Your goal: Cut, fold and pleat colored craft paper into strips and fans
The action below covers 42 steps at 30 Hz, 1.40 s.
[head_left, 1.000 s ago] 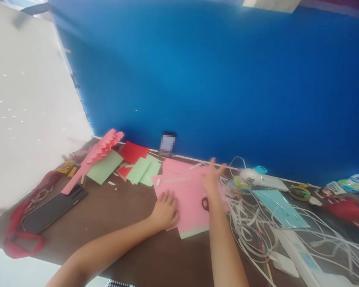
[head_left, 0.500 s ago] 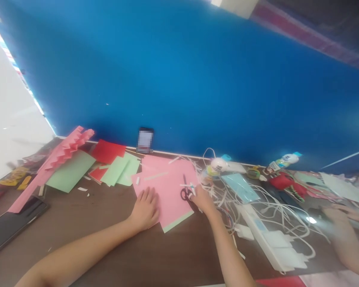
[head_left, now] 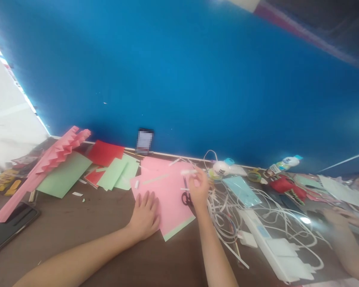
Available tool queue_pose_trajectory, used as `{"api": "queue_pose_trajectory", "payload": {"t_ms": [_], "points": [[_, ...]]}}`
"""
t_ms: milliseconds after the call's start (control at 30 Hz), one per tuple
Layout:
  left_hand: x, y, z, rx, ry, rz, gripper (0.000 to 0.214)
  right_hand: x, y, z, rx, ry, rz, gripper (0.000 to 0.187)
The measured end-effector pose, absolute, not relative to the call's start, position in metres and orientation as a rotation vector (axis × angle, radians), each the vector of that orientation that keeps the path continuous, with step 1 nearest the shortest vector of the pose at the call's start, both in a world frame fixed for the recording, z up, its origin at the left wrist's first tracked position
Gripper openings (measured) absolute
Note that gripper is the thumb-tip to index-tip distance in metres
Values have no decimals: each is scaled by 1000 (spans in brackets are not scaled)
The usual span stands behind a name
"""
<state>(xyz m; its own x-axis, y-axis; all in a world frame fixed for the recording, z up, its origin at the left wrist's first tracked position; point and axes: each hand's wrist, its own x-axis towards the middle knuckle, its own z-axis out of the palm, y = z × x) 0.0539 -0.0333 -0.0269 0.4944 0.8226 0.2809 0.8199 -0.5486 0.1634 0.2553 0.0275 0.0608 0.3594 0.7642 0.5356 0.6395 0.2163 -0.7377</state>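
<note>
My left hand (head_left: pixel 145 217) lies flat with fingers spread on the lower left of a pink sheet of paper (head_left: pixel 170 203). The sheet has a pale green strip (head_left: pixel 155 179) across it and a green edge at the bottom. Above its right side, my right hand (head_left: pixel 200 189) pinches a small white strip (head_left: pixel 188 172), blurred by motion. Just under that hand lie dark-handled scissors (head_left: pixel 185 198), partly hidden by it. A short white piece (head_left: pixel 137 184) rests near the sheet's left edge.
Green sheets (head_left: pixel 113 173), red paper (head_left: pixel 106 153) and a pleated pink paper (head_left: pixel 52 157) lie left. White cables (head_left: pixel 224 219), a power strip (head_left: pixel 261 239), a blue packet (head_left: pixel 242 190) and a white bottle (head_left: pixel 221 169) lie right. Another person's hand (head_left: pixel 336 221) is far right.
My right hand has lifted from beside the scissors and moved up over the pink sheet with the white strip. My left hand stays on the sheet.
</note>
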Motion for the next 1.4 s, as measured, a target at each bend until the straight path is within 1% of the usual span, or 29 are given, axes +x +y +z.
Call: {"api": "queue_pose_trajectory", "payload": {"t_ms": [67,133,233,267,333,433,567,667,900,1100,1267,1400], "points": [[54,-33,-25,2704,1480,499,51,225,34,53,-1387,-1254,357,24],[54,-34,-22,2704,1469,495,51,196,43,42,-1310,-1237,678,20],[54,-34,-20,2697,1461,496,51,166,59,22,-1162,-1254,1142,29],[54,-34,-20,2690,1462,493,52,161,64,16,-1116,-1223,1235,31],[55,-34,-20,2679,1458,481,52,156,72,6,-1057,-1145,1316,34],[55,-33,-20,2674,1444,457,53,158,76,-2,-1096,-1163,1277,31],[55,-33,-21,2658,1432,449,56,156,72,-4,-1275,-1357,1081,42],[55,-33,-19,2640,1427,460,57,152,71,-6,-1350,-1421,1003,41],[55,-32,-13,2601,1419,444,56,148,70,-14,-1420,-1525,970,34],[54,-33,-14,2607,1421,481,56,151,68,-10,-1412,-1431,874,35],[54,-33,-15,2614,1422,481,55,152,69,-10,-1445,-1464,927,33],[53,-33,-14,2601,1422,477,56,152,68,-11,-1466,-1468,888,31]]}}
